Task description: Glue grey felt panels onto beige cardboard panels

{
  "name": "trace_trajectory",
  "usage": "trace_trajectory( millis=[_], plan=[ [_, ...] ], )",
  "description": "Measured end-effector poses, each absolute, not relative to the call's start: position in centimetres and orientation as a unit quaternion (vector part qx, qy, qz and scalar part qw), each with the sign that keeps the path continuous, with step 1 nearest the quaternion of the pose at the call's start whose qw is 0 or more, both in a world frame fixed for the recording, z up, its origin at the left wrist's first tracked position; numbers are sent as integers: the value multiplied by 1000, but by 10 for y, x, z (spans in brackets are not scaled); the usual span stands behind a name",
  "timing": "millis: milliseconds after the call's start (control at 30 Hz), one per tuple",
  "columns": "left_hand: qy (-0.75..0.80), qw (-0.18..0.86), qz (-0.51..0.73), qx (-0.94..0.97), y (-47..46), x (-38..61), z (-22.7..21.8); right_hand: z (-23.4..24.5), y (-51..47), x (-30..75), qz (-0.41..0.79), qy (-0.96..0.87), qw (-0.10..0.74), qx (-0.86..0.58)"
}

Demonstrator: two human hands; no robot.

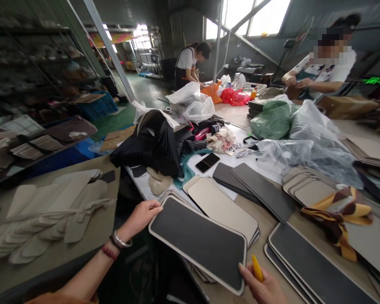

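My left hand (142,216) grips the far left corner of a black rectangular panel with a pale rim (199,241), held tilted over the table edge. My right hand (262,288) pinches the panel's near right corner and also holds a small yellow tool (257,268) between its fingers. Under the panel lies a stack of beige panels (223,209). More black panels (307,264) lie to the right on the table.
Dark grey panels (259,190), a phone (207,162), black cloth (152,145), plastic bags (304,143) and a striped scarf (338,215) crowd the table. Pale cut shapes (50,215) cover the left bench. Two people work at the far end.
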State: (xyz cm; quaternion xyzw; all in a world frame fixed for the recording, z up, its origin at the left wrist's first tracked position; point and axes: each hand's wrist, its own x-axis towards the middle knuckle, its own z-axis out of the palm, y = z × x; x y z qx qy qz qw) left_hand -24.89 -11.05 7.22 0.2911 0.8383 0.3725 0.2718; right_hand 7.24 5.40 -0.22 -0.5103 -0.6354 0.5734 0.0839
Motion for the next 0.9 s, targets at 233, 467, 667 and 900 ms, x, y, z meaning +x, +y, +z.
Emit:
trace_trajectory(
  millis=[233, 467, 667, 900],
  plan=[
    [837, 300, 354, 289, -104, -292, 49, -7, 38, 46, 592, -656, 44, -467],
    [845, 316, 321, 286, -95, -309, 35, -22, 27, 40, 546, -696, 13, -467],
    [864, 304, 265, 302, -90, -312, 37, -8, 22, 37, 490, -723, -30, -486],
    [926, 139, 187, 296, -73, -288, 59, 6, 55, 88, 291, -765, -5, -574]
  ],
)
